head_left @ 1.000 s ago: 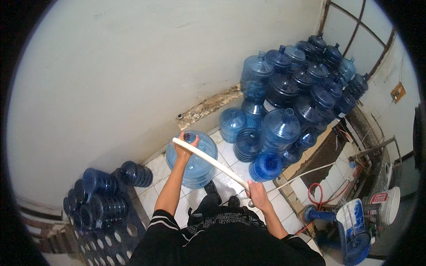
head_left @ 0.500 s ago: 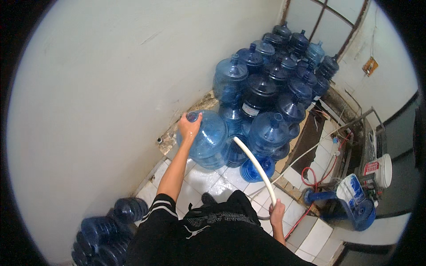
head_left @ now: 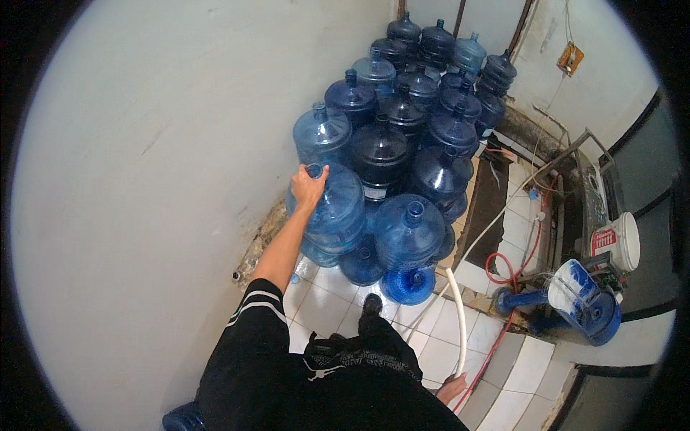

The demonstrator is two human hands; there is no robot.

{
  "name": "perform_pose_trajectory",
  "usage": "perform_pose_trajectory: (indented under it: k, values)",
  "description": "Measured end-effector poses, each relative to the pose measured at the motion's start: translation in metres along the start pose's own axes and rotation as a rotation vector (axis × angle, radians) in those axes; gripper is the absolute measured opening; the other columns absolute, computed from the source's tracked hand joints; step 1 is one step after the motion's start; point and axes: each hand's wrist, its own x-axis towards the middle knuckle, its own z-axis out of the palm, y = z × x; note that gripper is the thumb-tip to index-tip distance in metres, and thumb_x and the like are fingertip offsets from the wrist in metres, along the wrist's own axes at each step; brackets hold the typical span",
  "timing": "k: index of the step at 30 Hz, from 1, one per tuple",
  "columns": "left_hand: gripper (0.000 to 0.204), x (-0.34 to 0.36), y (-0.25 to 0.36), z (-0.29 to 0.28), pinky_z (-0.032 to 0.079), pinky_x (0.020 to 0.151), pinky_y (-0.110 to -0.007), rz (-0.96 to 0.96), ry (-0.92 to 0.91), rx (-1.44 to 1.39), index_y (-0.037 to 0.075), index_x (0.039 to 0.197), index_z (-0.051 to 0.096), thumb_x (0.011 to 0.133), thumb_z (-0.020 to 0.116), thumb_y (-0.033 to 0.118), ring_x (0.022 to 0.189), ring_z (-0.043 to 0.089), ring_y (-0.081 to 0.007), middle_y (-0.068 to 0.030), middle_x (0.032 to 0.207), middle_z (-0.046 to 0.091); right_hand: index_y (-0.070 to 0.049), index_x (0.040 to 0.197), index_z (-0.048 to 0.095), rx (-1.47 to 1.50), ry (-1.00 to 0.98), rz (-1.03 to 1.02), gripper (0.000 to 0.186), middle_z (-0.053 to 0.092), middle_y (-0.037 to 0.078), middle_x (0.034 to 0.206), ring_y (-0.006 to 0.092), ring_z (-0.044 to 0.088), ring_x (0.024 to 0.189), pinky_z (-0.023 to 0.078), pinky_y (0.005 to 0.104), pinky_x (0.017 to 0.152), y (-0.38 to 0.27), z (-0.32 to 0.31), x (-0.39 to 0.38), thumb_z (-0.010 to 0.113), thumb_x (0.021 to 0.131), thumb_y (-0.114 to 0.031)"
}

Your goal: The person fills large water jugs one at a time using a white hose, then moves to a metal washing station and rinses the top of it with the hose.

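My left hand (head_left: pixel 308 188) is closed around the neck of a large light-blue water jug (head_left: pixel 336 207), which stands upright near the wall at the front of a group of jugs. At the lower right, my right hand (head_left: pixel 451 390) grips a white hose (head_left: pixel 460 323). The hose's free end points up and away from me, to the right of the jugs. Beside the held jug is another light-blue jug (head_left: pixel 409 228), with a darker blue one (head_left: pixel 361 266) low between them. A bright-blue jug part (head_left: pixel 408 285) sits on the wet tiles near my foot.
Many dark-blue jugs (head_left: pixel 381 151) crowd the far corner. On the right are a red hose (head_left: pixel 512 276), a metal frame (head_left: pixel 568 158), a white bucket (head_left: pixel 616 243) and a blue jug lying over (head_left: pixel 596 316). White floor tiles (head_left: pixel 316 305) lie around my feet.
My right hand has drawn back toward me, and the hose end has swung right, away from the jugs. My left hand keeps its hold on the jug's neck. My view has shifted.
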Motion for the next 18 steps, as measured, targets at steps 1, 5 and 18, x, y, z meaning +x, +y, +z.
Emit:
perform_pose_trajectory:
  k: [1,5,18]
  values:
    - [0.059,0.004,0.005,0.012,0.049,0.068,-0.047,0.015,-0.007,0.019,-0.002,0.091,0.059,0.066,0.069,0.05,0.076,0.062,-0.0386,-0.0222,0.076,0.062,-0.009,0.059,0.033,0.013,0.027,0.026,0.045,0.03,-0.003,0.051,0.0086,0.029,0.043,0.022,0.0266,0.038,0.002,0.005,0.003,0.034,0.095,-0.035]
    - [0.062,0.016,0.028,0.052,0.049,0.066,-0.047,0.073,-0.029,0.062,-0.003,0.092,0.058,0.066,0.069,0.052,0.072,0.062,-0.0383,-0.0219,0.071,0.062,-0.011,0.056,0.031,0.091,0.149,0.17,0.047,0.028,-0.004,0.048,0.0075,0.026,0.042,0.018,0.0255,0.038,0.001,0.026,0.015,0.034,0.095,-0.036]
    - [0.061,0.018,0.024,0.122,0.049,0.064,-0.047,0.03,-0.125,0.15,-0.005,0.091,0.056,0.068,0.069,0.05,0.072,0.062,-0.0399,-0.0238,0.072,0.062,-0.003,0.053,0.034,-0.45,0.228,-0.194,0.051,0.029,0.002,0.048,0.016,0.027,0.044,0.018,0.035,0.041,0.012,0.04,0.043,0.035,0.093,-0.035]
